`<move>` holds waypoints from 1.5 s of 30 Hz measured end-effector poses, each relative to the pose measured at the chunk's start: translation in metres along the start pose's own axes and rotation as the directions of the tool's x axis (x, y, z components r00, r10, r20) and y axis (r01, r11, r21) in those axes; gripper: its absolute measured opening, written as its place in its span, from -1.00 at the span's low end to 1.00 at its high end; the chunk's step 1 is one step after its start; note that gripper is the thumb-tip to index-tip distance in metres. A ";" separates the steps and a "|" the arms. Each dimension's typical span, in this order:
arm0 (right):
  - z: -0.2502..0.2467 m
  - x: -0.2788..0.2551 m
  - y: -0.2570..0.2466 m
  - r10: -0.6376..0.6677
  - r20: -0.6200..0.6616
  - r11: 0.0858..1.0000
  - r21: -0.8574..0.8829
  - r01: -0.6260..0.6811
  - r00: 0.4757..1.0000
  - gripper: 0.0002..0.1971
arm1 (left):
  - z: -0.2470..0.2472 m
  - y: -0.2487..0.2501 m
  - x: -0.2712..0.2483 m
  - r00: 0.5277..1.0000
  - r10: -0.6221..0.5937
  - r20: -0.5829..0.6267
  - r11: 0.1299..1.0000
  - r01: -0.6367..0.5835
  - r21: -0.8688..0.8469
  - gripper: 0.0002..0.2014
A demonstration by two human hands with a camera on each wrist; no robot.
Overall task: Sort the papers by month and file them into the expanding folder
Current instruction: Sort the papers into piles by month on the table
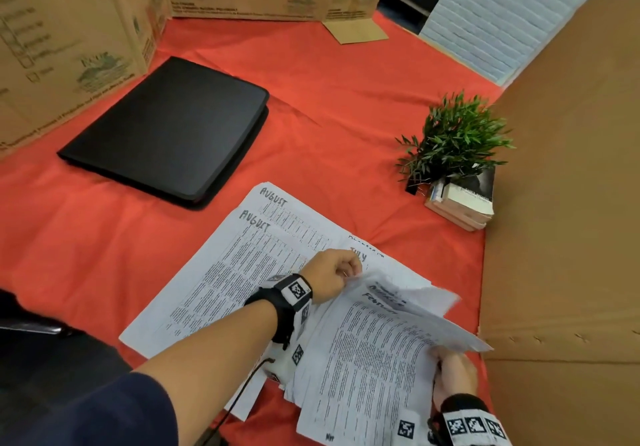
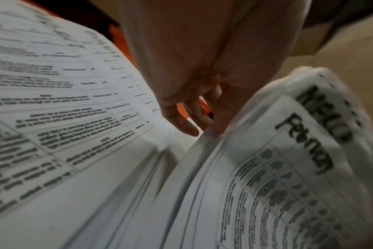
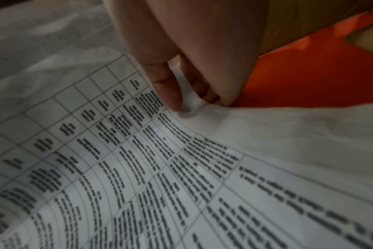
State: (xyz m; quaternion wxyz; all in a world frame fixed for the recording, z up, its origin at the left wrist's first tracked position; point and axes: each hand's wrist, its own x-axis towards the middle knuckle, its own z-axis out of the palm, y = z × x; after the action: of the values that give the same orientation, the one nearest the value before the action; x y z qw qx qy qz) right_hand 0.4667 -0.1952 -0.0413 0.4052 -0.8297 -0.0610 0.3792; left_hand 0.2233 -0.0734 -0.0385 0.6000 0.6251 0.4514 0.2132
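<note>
- Gripping the lifted sheaf of papers [image 1: 374,352]: left hand [image 1: 330,277] pinched its top edge, right hand [image 1: 454,376] its lower right corner.
- Sorted August sheets [image 1: 242,265] lay flat just left of the hands on the red counter [image 1: 329,106].
- Expanding folder [image 1: 166,130] sat closed, up-left, well apart; left hand nearer; long axis ran diagonally, near-left to far-right.

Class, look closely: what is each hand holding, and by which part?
Left hand lifts the stack of papers by its top edge; right hand pinches its right edge.
</note>
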 end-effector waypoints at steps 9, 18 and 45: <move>0.003 0.003 0.005 -0.047 -0.030 0.996 0.079 0.050 0.998 -0.68 | 0.002 -0.006 0.003 0.935 -0.265 -0.237 0.809 0.349 0.473 -0.82; 0.003 0.006 0.006 -0.071 -0.005 0.994 0.077 0.071 0.997 -0.58 | -0.003 0.016 0.004 0.981 -0.141 -0.136 0.511 0.190 0.838 -0.66; -0.003 0.002 0.001 -0.007 -0.008 0.995 0.104 0.008 1.000 -0.78 | 0.003 -0.009 0.002 0.939 -0.157 -0.306 0.751 0.315 0.581 -0.64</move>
State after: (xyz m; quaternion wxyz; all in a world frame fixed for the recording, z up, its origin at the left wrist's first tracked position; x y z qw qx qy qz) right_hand 0.4701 -0.1969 -0.0416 0.4495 -0.8085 -0.0428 0.3773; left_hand 0.2242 -0.0750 -0.0482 0.3238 0.6947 0.6406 0.0477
